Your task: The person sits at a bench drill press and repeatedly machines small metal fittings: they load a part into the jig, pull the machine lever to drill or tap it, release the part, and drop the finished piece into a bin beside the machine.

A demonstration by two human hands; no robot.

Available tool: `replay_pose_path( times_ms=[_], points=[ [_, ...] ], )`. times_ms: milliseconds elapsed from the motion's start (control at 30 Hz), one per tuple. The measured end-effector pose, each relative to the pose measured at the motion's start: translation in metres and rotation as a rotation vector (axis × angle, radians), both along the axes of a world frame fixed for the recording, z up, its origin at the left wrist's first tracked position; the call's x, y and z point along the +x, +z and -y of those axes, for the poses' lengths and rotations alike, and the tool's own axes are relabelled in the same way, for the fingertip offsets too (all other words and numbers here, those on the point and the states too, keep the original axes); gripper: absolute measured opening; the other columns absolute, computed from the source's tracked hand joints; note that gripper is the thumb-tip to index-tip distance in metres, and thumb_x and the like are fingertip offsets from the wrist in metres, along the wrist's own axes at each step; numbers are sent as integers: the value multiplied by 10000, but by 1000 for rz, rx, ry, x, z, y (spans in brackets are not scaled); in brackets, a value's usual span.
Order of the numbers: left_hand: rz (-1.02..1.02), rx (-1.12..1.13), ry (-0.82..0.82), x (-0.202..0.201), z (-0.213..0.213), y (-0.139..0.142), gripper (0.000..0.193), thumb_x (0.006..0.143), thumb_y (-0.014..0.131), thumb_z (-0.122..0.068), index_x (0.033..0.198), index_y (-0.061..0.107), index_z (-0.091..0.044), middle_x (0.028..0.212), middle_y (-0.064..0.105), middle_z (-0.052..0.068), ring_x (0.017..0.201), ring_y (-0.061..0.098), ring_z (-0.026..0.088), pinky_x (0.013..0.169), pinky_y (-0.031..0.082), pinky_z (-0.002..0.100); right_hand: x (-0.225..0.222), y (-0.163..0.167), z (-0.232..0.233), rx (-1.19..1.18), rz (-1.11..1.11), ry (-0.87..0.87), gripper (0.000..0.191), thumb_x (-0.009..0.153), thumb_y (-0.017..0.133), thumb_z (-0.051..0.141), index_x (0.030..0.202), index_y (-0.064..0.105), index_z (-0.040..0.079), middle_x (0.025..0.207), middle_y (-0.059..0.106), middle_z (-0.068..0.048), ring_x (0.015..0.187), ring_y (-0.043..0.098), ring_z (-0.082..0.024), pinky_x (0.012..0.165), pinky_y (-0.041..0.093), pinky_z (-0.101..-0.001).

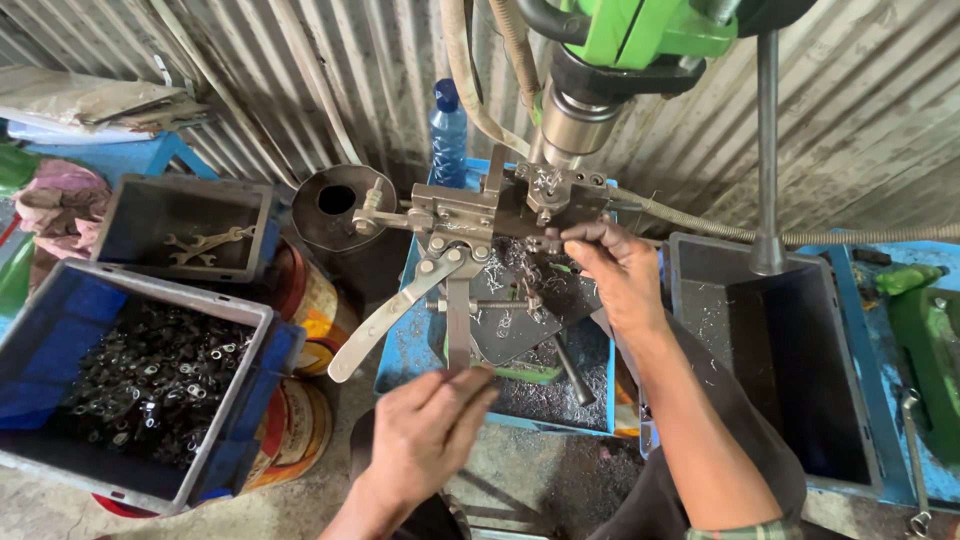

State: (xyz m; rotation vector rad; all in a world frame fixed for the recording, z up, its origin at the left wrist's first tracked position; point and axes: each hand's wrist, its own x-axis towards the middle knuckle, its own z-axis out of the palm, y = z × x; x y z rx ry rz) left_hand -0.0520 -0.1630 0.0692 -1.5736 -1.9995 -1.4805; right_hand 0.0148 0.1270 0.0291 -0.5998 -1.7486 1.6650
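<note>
The left hand (pixel 425 430) sits at 6 o'clock of the clamp lever (pixel 458 325), grip closed on its lower end; the lever's long axis runs 12 to 6. The right hand (pixel 615 270), at 3 o'clock, is nearer the drill jig (pixel 500 205), fingertips pinched on it under the spindle (pixel 575 120).

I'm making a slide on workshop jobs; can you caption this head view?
At a green drill press, the right hand reaches the steel clamping jig while the left hand grips its lever.

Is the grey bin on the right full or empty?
Nearly empty: the grey bin shows bare dark walls and floor, with only scattered metal shavings.
</note>
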Motion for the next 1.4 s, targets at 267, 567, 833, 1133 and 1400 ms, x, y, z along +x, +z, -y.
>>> replay_pose_path(
  times_ms=[267,567,833,1133,1400],
  points=[
    [-150,-93,376,-29,-17,22,387,884,754,-145,1237,656,-19,1282,637,171,1256,560,369,1052,433,476,-4,1,-1,-17,-20,-70,118,931,743,38,1035,765,88,1008,742,27,906,652,-53,734,514,-223],
    [-176,-173,492,-47,-22,11,401,961,697,-252,1282,640,-19,1359,605,166,1314,532,371,1103,383,495,-23,-16,5,101,-154,-106,147,938,725,0,1075,754,44,1036,758,4,946,667,-51,913,531,-212],
    [-337,-148,557,-100,-35,0,490,1045,589,-361,1389,620,-14,1457,562,192,1412,481,384,1188,337,520,-28,-13,12,-27,-279,-165,225,921,751,7,1146,741,9,1075,751,-25,953,671,-79,909,533,-243],
    [-272,-193,261,-164,-76,5,377,1009,592,-405,966,748,-63,1072,742,109,1255,611,305,1142,399,527,70,20,-33,-340,-285,-529,363,1011,665,385,964,668,26,881,702,-120,703,696,-218,588,542,-364],
    [-360,-251,184,-168,-85,8,492,1058,508,-423,858,763,-53,932,745,146,1200,643,342,1101,390,555,163,132,-130,428,-214,-588,364,1015,668,378,957,676,19,873,711,-125,702,698,-234,597,537,-374]
  ],
)
